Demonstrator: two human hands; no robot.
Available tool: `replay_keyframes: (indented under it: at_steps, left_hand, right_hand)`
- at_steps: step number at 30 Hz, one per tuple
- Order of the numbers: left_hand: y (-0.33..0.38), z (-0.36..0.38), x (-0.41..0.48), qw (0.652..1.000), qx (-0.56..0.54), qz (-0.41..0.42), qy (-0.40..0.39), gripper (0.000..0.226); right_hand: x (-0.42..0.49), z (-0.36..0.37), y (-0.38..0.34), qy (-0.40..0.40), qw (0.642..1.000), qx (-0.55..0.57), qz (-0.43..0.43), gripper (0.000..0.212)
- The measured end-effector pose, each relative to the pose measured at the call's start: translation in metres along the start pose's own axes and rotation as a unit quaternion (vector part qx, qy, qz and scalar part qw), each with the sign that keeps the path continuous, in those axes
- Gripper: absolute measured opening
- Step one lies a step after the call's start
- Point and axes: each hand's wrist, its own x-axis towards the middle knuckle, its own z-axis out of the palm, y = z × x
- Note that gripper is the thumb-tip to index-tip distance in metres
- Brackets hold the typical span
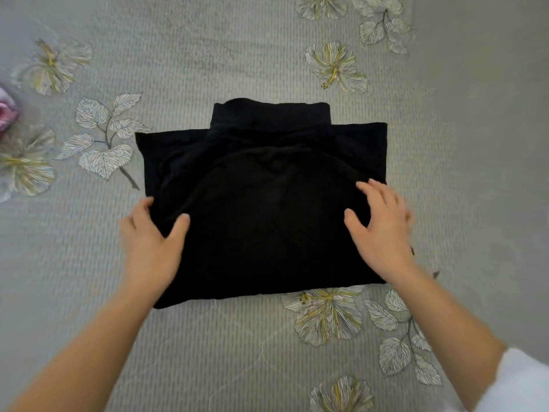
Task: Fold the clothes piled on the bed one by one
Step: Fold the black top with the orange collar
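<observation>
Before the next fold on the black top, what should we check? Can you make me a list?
1. The black top lies flat on the bed cover: ok.
2. The collar sits straight at the far end: ok.
3. The right hand lies flat on the right side, fingers spread: ok.
4. The left hand has a hold of the left edge: cannot tell. Its thumb is on top, but the fingers at the edge are blurred.
5. The near hem runs straight: not ok, it looks lower on the left.
6. The sleeves are tucked in neatly: cannot tell, it is all black on black.
</observation>
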Motion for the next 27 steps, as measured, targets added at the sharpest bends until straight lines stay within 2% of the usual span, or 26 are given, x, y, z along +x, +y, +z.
replay_keyframes:
  at_steps: [3,6,8,12,14,17,19,21,23,25,27]
  left_hand:
    - [-0.021,0.015,-0.033,0.998,0.040,-0.027,0.043,0.069]
    - [-0.029,0.020,-0.044,0.998,0.042,-0.028,0.039,0.057]
    - [-0.029,0.017,-0.041,0.999,0.010,-0.027,0.044,0.044]
    - [-0.035,-0.003,-0.033,0.992,0.002,0.016,0.126,0.026]
    - [-0.043,-0.016,-0.032,0.989,0.032,0.021,0.142,0.028]
    - [-0.058,-0.026,-0.035,0.989,0.074,0.018,0.127,0.032]
    - [-0.063,-0.022,-0.040,0.981,0.149,0.017,0.123,0.040]
    - [-0.056,-0.008,-0.053,0.974,0.183,0.035,0.129,0.045]
    - [-0.037,0.014,-0.074,0.974,0.175,0.106,0.098,0.048]
    - [-0.016,0.045,-0.104,0.964,0.166,0.208,0.018,0.058]
    - [0.004,0.082,-0.136,0.934,0.153,0.310,-0.084,0.071]
  right_hand:
    - [-0.020,0.014,0.016,0.031,0.995,0.016,0.097,0.055]
    - [-0.026,0.018,0.027,0.059,0.969,0.099,0.218,0.067]
    - [-0.025,0.017,0.033,0.041,0.962,0.148,0.224,0.060]
    - [-0.020,0.001,0.047,0.014,0.966,0.190,0.177,0.030]
    - [-0.026,-0.008,0.056,-0.052,0.956,0.227,0.180,0.022]
    - [-0.045,-0.012,0.062,-0.259,0.913,0.240,0.203,0.023]
    - [-0.054,-0.014,0.067,-0.301,0.896,0.250,0.209,0.024]
    - [-0.053,-0.017,0.071,-0.261,0.903,0.270,0.207,0.021]
    - [-0.045,-0.019,0.073,-0.181,0.914,0.291,0.217,0.019]
    - [-0.032,-0.020,0.072,-0.092,0.912,0.322,0.236,0.019]
    - [-0.017,-0.019,0.067,-0.048,0.894,0.361,0.261,0.020]
